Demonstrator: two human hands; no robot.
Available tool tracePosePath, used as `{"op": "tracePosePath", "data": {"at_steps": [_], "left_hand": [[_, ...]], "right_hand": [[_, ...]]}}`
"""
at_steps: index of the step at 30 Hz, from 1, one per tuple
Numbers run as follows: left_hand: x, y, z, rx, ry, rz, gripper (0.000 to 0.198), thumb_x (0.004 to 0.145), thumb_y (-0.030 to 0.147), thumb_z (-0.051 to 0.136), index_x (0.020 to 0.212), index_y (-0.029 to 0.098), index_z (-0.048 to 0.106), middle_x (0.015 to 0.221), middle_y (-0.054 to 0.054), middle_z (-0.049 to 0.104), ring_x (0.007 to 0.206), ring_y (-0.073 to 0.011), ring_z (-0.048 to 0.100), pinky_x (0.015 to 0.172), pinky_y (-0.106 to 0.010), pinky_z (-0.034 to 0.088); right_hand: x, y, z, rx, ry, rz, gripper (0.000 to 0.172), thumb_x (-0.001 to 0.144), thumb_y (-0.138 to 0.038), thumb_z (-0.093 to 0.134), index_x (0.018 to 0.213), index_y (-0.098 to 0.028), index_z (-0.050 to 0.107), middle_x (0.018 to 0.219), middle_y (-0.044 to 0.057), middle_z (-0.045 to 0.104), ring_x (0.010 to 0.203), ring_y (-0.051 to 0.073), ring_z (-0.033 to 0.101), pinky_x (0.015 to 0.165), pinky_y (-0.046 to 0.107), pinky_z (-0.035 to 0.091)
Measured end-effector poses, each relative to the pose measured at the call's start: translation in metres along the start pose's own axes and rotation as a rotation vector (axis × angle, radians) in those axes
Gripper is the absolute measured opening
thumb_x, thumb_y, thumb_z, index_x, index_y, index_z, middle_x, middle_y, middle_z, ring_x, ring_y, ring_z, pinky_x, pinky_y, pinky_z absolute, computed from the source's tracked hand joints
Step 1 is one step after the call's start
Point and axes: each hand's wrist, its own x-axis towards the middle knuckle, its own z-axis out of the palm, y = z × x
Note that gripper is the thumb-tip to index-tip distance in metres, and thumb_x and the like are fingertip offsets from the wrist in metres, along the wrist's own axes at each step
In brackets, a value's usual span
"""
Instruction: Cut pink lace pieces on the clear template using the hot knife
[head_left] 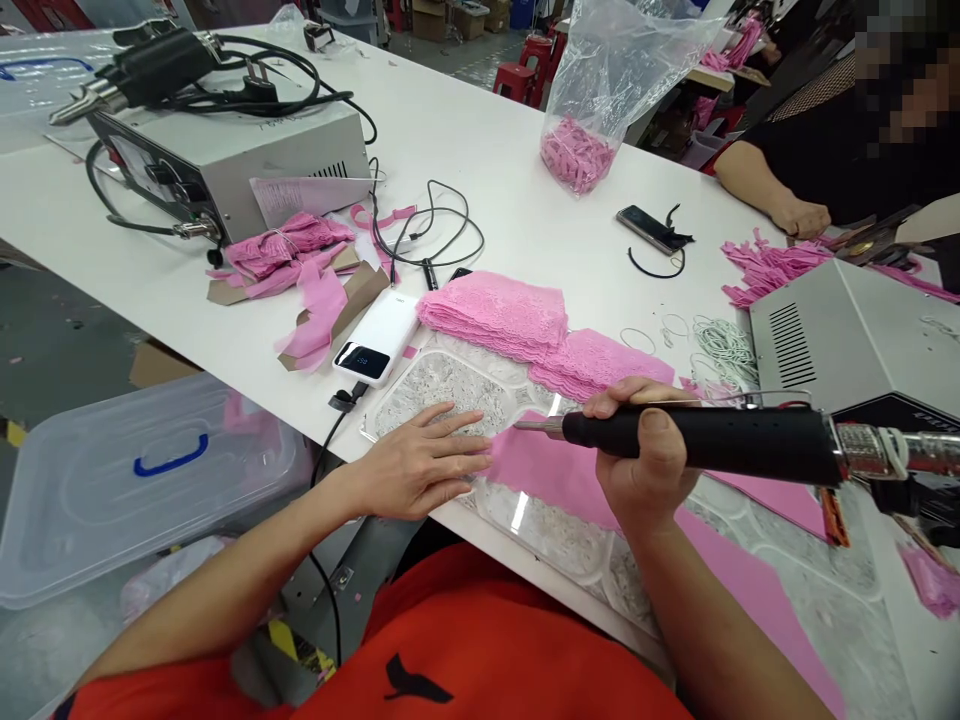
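Note:
My left hand (pixel 420 460) lies flat with its fingers spread on a clear patterned mat (pixel 442 385), its fingertips at the left end of a pink fabric strip (pixel 555 470). Wrapped round a black handheld tool (pixel 727 440) is my right hand (pixel 649 450). The tool's thin metal tip points left and meets the strip's upper edge near my left fingertips. The strip runs under my right forearm toward the lower right. Just behind the tool, folded pink lace pieces (pixel 495 315) sit in two stacks on the mat.
A white power bank (pixel 377 335) with cables lies left of the lace. Grey machine boxes (pixel 255 150) (pixel 862 330) stand back left and right. Farther back are a phone (pixel 651 230) and a bag of pink scraps (pixel 577 155). Another person's hand (pixel 802 215) rests at the right.

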Motion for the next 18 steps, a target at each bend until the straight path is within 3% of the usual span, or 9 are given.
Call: {"op": "tracePosePath", "data": {"at_steps": [11, 18], "left_hand": [[-0.004, 0.002, -0.003, -0.018, 0.116, 0.091, 0.029, 0.096, 0.023, 0.050, 0.121, 0.020, 0.063, 0.128, -0.006, 0.067, 0.139, -0.0229, 0.043, 0.119, -0.043, 0.027], [-0.008, 0.003, -0.005, -0.028, 0.118, 0.066, 0.030, 0.094, 0.021, 0.050, 0.121, 0.021, 0.063, 0.126, -0.005, 0.068, 0.138, -0.0226, 0.045, 0.119, -0.043, 0.028]], "right_hand": [[-0.006, -0.005, 0.007, 0.027, -0.015, 0.042, 0.017, 0.074, -0.036, 0.063, 0.079, -0.022, 0.057, 0.079, -0.002, 0.055, 0.058, 0.010, 0.056, 0.058, 0.032, 0.052], [-0.011, -0.004, 0.008, 0.075, -0.048, 0.069, 0.015, 0.074, -0.034, 0.065, 0.080, -0.022, 0.059, 0.079, -0.002, 0.057, 0.058, 0.010, 0.056, 0.056, 0.031, 0.052]]}}
